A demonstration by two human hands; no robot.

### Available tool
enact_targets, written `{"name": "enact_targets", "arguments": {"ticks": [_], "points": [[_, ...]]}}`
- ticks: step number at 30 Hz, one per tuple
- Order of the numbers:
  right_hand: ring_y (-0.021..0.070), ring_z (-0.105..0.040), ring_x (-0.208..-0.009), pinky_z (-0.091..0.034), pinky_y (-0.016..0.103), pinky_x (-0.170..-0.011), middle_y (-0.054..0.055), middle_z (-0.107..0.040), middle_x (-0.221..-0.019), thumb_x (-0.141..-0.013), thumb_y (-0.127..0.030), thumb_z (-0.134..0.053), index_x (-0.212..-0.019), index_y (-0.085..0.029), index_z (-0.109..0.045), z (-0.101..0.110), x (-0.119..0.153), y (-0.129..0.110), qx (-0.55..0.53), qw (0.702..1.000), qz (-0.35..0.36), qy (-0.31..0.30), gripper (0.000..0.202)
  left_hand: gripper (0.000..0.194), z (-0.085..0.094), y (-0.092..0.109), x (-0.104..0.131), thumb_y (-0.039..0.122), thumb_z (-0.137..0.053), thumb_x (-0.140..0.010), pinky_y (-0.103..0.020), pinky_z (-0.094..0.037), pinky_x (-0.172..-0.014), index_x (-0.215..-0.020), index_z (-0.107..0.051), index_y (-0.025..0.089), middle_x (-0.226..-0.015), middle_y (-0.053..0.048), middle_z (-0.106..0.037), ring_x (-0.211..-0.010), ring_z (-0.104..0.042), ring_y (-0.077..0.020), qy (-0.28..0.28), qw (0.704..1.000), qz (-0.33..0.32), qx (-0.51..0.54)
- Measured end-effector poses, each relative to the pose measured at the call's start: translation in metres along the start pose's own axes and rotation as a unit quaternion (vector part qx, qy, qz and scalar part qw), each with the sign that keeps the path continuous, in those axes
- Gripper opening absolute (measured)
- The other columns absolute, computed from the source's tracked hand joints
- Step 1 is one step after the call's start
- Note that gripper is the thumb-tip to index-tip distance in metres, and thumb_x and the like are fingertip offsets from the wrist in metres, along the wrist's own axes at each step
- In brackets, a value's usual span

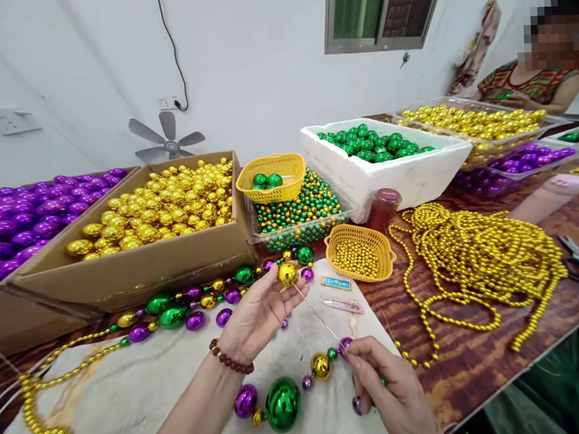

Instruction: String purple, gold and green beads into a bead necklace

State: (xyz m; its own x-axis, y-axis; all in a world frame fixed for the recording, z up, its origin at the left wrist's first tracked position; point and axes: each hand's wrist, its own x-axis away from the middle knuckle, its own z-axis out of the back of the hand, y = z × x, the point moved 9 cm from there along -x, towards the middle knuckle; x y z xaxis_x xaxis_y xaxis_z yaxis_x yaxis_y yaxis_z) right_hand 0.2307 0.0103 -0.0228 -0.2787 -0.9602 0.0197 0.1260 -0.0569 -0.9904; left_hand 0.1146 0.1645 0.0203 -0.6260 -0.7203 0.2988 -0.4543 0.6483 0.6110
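Note:
My left hand (257, 316), palm up with a beaded bracelet at its wrist, holds a shiny gold bead (287, 274) between thumb and fingers. A long thin needle (320, 316) runs from that bead down to my right hand (390, 381), which is closed on its lower end, beside a purple bead (345, 347). Strung beads trail below: a small green bead (331, 353), a gold bead (320, 366), a large green bead (283, 404) and a purple one (246, 401). Behind my left hand lies a bead garland (173, 315) on the white cloth (119, 387).
Cardboard boxes (144, 273) of gold and purple beads stand left. Behind are a yellow basket (271, 193), a foam box (387, 179) and a small basket (362, 276). A thread snipper (344, 305), gold bead strands (481, 261) and scissors (578, 257) lie right. Another person sits far right.

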Motion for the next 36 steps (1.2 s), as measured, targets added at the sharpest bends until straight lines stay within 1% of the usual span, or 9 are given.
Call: {"name": "enact_targets", "arguments": {"ticks": [5,10,16,19,23,25,29,33,36], "points": [[0.0103,-0.051,-0.044,-0.040,0.020,-0.047,-0.005,-0.049,-0.053,-0.099,-0.044,-0.041,-0.088,-0.018,-0.057,-0.002,0.001,0.004,0.003,1.000,0.003,0.008,0.032,0.025,0.000,-0.001,0.001,0.030,-0.059,-0.091,-0.037,-0.055,-0.093,-0.106,-0.067,0.011,-0.108,-0.012,-0.068,-0.096,-0.067,-0.0203,0.010,1.000,0.002,0.006],[0.0093,-0.048,-0.042,-0.038,0.019,-0.042,-0.005,-0.048,-0.056,-0.098,-0.046,-0.041,-0.088,-0.018,-0.056,-0.004,0.003,0.010,-0.006,1.000,-0.002,0.009,0.033,0.029,0.000,-0.001,0.002,0.030,-0.060,-0.090,-0.034,-0.057,-0.088,-0.111,-0.066,0.010,-0.101,-0.012,-0.069,-0.092,-0.067,-0.0193,0.022,1.000,-0.005,-0.008],[0.0087,-0.046,-0.041,-0.035,0.018,-0.040,-0.005,-0.046,-0.053,-0.097,-0.047,-0.043,-0.086,-0.019,-0.056,-0.005,0.005,0.012,0.009,1.000,-0.011,0.020,0.033,0.025,-0.002,-0.001,0.001,0.030,-0.061,-0.090,-0.037,-0.057,-0.087,-0.107,-0.067,0.013,-0.104,-0.012,-0.069,-0.091,-0.067,-0.0200,0.025,0.999,-0.018,-0.022],[0.0089,-0.045,-0.041,-0.035,0.018,-0.040,-0.005,-0.045,-0.053,-0.097,-0.046,-0.043,-0.086,-0.019,-0.056,-0.005,0.005,0.012,0.018,1.000,-0.009,0.020,0.032,0.026,-0.001,-0.001,0.000,0.030,-0.061,-0.089,-0.037,-0.057,-0.088,-0.108,-0.068,0.014,-0.101,-0.011,-0.070,-0.090,-0.068,-0.0192,0.018,0.999,-0.024,-0.034],[0.0093,-0.045,-0.041,-0.034,0.018,-0.039,-0.005,-0.046,-0.054,-0.097,-0.047,-0.043,-0.088,-0.019,-0.056,-0.007,0.006,0.018,0.008,1.000,-0.015,0.021,0.032,0.018,0.000,0.000,0.000,0.027,-0.063,-0.088,-0.040,-0.054,-0.092,-0.101,-0.070,0.016,-0.100,-0.007,-0.070,-0.088,-0.068,-0.0192,0.006,0.998,-0.046,-0.048],[0.0091,-0.045,-0.040,-0.035,0.018,-0.040,-0.005,-0.046,-0.054,-0.097,-0.048,-0.042,-0.088,-0.020,-0.055,-0.009,0.006,0.022,-0.001,1.000,-0.013,0.025,0.032,0.019,-0.003,0.000,0.002,0.027,-0.063,-0.088,-0.040,-0.054,-0.092,-0.102,-0.070,0.017,-0.103,-0.007,-0.070,-0.089,-0.068,-0.0194,-0.003,0.997,-0.054,-0.062],[0.0093,-0.046,-0.041,-0.037,0.019,-0.043,-0.006,-0.046,-0.054,-0.099,-0.047,-0.039,-0.086,-0.020,-0.053,-0.015,0.005,0.026,-0.011,0.999,-0.001,0.036,0.033,0.028,-0.014,0.000,0.011,0.026,-0.060,-0.090,-0.041,-0.051,-0.095,-0.116,-0.066,0.018,-0.116,-0.010,-0.066,-0.096,-0.066,-0.0204,-0.022,0.993,-0.070,-0.093],[0.0097,-0.045,-0.042,-0.037,0.019,-0.044,-0.007,-0.044,-0.053,-0.100,-0.045,-0.037,-0.087,-0.020,-0.052,-0.021,0.001,0.020,-0.011,0.999,0.010,0.038,0.032,0.031,-0.023,-0.007,0.021,0.024,-0.057,-0.092,-0.048,-0.047,-0.099,-0.122,-0.063,0.021,-0.114,-0.010,-0.066,-0.098,-0.064,-0.0220,-0.040,0.990,-0.078,-0.111],[0.0090,-0.045,-0.043,-0.036,0.019,-0.043,-0.006,-0.045,-0.056,-0.100,-0.044,-0.038,-0.087,-0.020,-0.053,-0.023,-0.001,0.015,-0.023,0.999,0.014,0.041,0.031,0.030,-0.023,-0.013,0.026,0.023,-0.056,-0.092,-0.051,-0.045,-0.101,-0.121,-0.063,0.022,-0.110,-0.009,-0.066,-0.099,-0.064,-0.0229,-0.036,0.989,-0.084,-0.118]]}}
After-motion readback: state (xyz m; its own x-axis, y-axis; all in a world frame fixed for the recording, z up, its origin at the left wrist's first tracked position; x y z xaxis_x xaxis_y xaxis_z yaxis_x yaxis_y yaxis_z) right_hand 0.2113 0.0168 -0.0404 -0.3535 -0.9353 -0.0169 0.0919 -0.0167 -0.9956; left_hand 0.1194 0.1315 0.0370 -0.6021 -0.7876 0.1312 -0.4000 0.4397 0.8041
